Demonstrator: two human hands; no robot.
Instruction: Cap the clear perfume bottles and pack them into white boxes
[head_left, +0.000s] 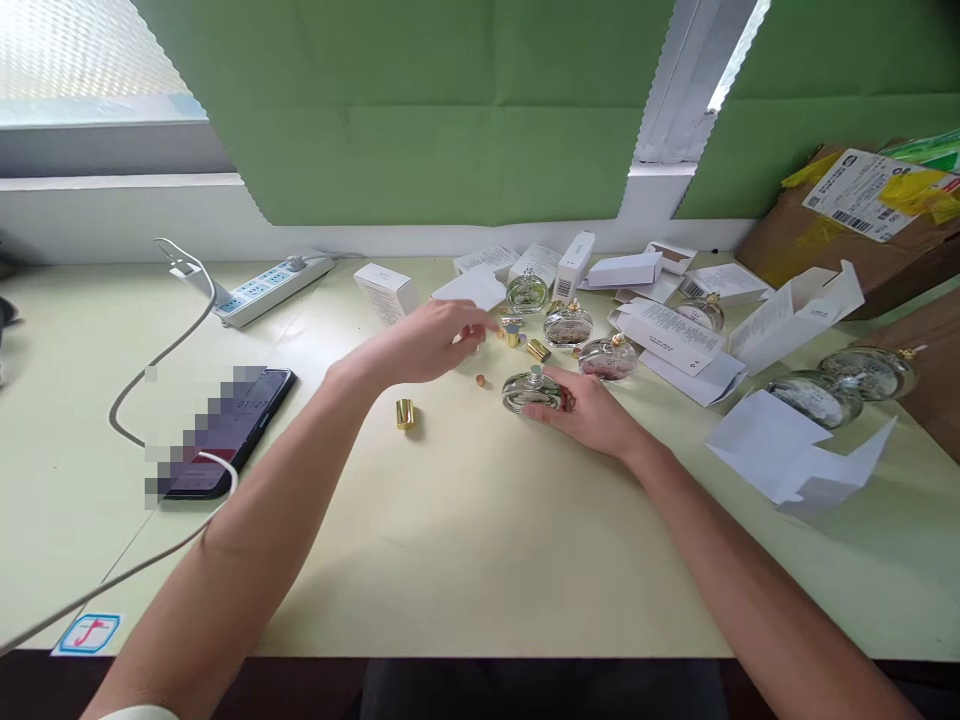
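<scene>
Generally, the head view showed both hands extended over the pale green worktop (pixel 465 540). The right hand (pixel 592 412) lay palm down, its fingers closed around the right side of a round glass bottle (pixel 527 392). This bottle sat on the worktop near the centre, with its uncapped neck pointing up and away from the person. The left hand (pixel 431 342) hovered above the worktop to the left of the bottle and slightly beyond it. Its fingers were half curled and stretched to the right, with nothing seen held in them. Just past the left fingertips lay a small metal collar (pixel 512 335). Whether the fingertips touched it could not be determined. A gold cap (pixel 538 349) lay on its side immediately right of the collar, its long axis running left to right, between the two hands. The left hand was the nearer to both parts. A second gold cap (pixel 405 413) stood upright below the left wrist, well apart from the bottle.

Further bottles (pixel 568 325) and opened white cartons (pixel 795 455) occupied the far and right areas. A phone (pixel 259 400) and a power strip (pixel 274 285) lay to the left.
</scene>
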